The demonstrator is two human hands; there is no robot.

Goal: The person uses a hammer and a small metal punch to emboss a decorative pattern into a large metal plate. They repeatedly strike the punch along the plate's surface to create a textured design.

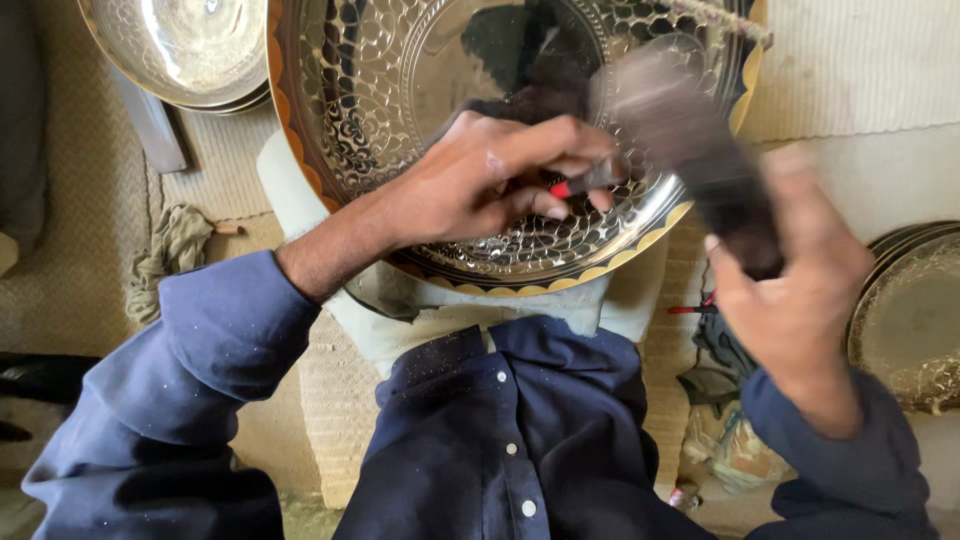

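Engraved brass tray, chisel in left grip, hammer in right grip

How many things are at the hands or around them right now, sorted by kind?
Engraved metal trays: 3, in the lap, upper left, right edge
Red-tipped tool in left hand: 1
Dark blurred tool in right hand: 1
Crumpled rags: 2
Total: 7

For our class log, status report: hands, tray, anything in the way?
Left hand grips small red-tipped tool against engraved metal tray. Right hand holds blurred dark mallet. Nothing between them.
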